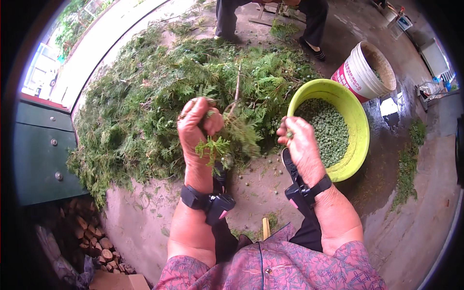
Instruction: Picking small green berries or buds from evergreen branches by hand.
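Note:
My left hand (197, 126) is closed round a leafy green conifer sprig (212, 146), with flat fronds sticking out below the fingers. To its right, my right hand (298, 137) pinches a small green cone (289, 134) between thumb and fingers. That hand is at the left rim of a yellow-green tub (360, 140). Inside the tub lies a deep layer of round green cones (326, 128). Beyond my left hand spreads a large heap of cut conifer branches (145, 106), one bare stem (238, 82) standing up from it.
A white bucket with a red band (355, 72) leans behind the tub. Another person's dark trouser legs (316, 21) are past the heap. A green metal panel (46, 150) borders the left, above stacked firewood (101, 244). Loose cones and scraps dot the concrete floor (133, 208).

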{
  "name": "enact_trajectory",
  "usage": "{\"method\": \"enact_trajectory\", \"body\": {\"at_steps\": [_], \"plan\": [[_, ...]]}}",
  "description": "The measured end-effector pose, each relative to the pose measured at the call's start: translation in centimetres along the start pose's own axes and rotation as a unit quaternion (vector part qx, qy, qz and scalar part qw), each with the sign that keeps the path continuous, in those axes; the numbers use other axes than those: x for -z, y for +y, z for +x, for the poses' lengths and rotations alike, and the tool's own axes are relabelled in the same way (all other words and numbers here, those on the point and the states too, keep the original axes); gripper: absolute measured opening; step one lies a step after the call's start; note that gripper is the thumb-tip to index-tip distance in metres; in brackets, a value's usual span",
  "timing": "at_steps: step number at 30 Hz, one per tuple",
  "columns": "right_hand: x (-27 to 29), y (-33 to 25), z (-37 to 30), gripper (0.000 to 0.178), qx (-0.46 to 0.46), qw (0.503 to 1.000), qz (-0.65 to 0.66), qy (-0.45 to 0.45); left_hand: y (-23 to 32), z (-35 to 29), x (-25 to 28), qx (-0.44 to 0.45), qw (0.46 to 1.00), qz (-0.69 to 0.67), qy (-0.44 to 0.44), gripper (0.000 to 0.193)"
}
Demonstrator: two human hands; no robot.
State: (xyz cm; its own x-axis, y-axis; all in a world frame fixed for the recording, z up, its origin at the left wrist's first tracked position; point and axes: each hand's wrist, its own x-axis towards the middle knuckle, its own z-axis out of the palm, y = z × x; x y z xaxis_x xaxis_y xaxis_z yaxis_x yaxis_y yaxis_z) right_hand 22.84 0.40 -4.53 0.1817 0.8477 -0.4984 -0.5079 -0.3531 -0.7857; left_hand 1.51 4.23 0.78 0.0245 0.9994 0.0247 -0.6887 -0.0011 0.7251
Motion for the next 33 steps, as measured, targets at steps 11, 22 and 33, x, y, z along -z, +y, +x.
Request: {"method": "enact_trajectory", "body": {"at_steps": [11,22,33], "plan": [[1.4,8.9,-2.1,0.013,-0.151,0.97,-0.006,-0.191,2.9,1.4,3.9,-0.081,0.969,-0.218,-0.088,0.036],[-3.9,-0.5,-1.1,0.057,-0.01,0.966,-0.01,-0.256,0.6,0.8,1.7,0.01,0.931,-0.355,-0.084,0.036],[-3.1,-3.8,-0.7,0.032,0.29,0.94,-0.157,-0.091,-0.6,0.6,0.3,-0.102,0.919,0.295,0.242,0.033]]}}
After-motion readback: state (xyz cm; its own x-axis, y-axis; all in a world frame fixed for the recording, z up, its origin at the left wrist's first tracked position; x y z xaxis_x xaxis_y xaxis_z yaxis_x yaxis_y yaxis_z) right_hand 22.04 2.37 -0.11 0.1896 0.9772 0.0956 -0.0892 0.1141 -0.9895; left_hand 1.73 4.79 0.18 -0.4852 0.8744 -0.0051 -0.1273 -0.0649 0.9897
